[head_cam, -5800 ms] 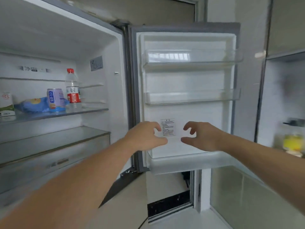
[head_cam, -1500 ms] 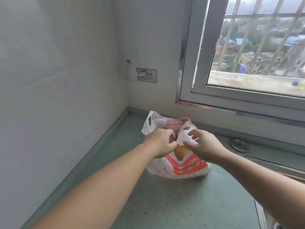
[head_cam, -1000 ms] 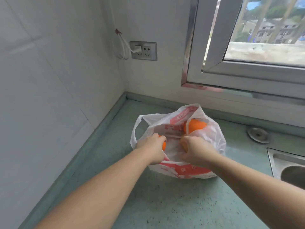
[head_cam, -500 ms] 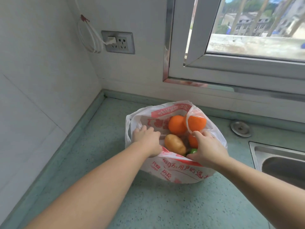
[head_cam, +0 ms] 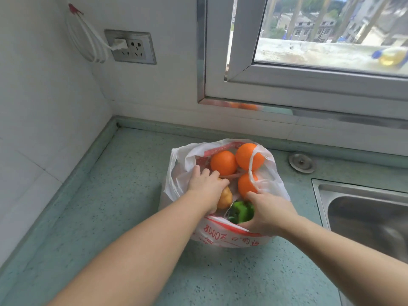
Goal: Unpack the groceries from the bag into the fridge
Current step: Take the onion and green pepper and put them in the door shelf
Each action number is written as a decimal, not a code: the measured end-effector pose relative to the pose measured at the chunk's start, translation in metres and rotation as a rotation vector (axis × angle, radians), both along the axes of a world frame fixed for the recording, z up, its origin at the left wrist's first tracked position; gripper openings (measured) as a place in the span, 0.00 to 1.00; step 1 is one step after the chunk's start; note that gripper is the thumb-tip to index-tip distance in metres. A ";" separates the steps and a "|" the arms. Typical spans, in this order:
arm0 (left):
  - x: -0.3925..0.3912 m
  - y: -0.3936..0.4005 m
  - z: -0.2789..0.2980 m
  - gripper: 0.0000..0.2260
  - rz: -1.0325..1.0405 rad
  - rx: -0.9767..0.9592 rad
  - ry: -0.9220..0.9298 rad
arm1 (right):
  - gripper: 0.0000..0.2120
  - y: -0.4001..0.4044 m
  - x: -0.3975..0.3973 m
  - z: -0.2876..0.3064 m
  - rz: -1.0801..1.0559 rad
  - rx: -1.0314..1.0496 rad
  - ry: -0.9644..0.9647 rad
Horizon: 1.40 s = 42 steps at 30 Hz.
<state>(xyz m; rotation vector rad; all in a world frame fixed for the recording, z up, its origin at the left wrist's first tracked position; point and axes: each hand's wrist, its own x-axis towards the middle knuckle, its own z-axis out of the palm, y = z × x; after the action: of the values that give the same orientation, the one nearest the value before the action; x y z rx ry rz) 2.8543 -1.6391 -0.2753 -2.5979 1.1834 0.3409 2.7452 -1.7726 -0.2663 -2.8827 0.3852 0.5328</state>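
A white plastic bag (head_cam: 231,236) with red print stands open on the green counter (head_cam: 123,208). Inside lie three oranges (head_cam: 223,162), a brown potato (head_cam: 225,198), a green pepper (head_cam: 240,212) and a thin pink stick-shaped item (head_cam: 231,176). My left hand (head_cam: 206,186) reaches into the bag's left side, fingers spread flat, its palm over the potato's left end. My right hand (head_cam: 270,214) is at the bag's front right rim, thumb and fingers curled around the green pepper. The fridge is out of view.
A steel sink (head_cam: 364,215) lies right of the bag, with a round metal cap (head_cam: 302,162) behind it. White tiled walls close the left and back. A wall socket (head_cam: 131,47) with a white cable is above; a window (head_cam: 309,51) is at the back right.
I turned from the open fridge to the counter and pulled the bag open. Since half a second ago my left hand slid onto the potato and my right hand dropped from the rim to the pepper.
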 end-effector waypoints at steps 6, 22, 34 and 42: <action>-0.005 0.002 -0.014 0.29 0.014 -0.051 -0.044 | 0.35 0.009 -0.014 -0.016 0.046 0.002 0.033; -0.020 0.033 0.058 0.28 0.496 -0.696 0.308 | 0.39 0.004 -0.028 0.033 -0.200 0.535 -0.449; -0.062 0.020 0.159 0.27 0.405 -0.823 0.259 | 0.36 -0.023 -0.077 0.131 -0.289 0.499 -0.618; -0.080 -0.034 0.208 0.28 0.150 -0.981 0.225 | 0.34 -0.051 -0.139 0.199 -0.505 0.395 -0.776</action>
<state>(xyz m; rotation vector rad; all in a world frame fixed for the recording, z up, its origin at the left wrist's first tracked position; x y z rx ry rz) 2.7740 -1.6731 -0.0675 -3.5685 1.4985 0.0709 2.6060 -1.8235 -0.0670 -2.2421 0.7241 -0.5200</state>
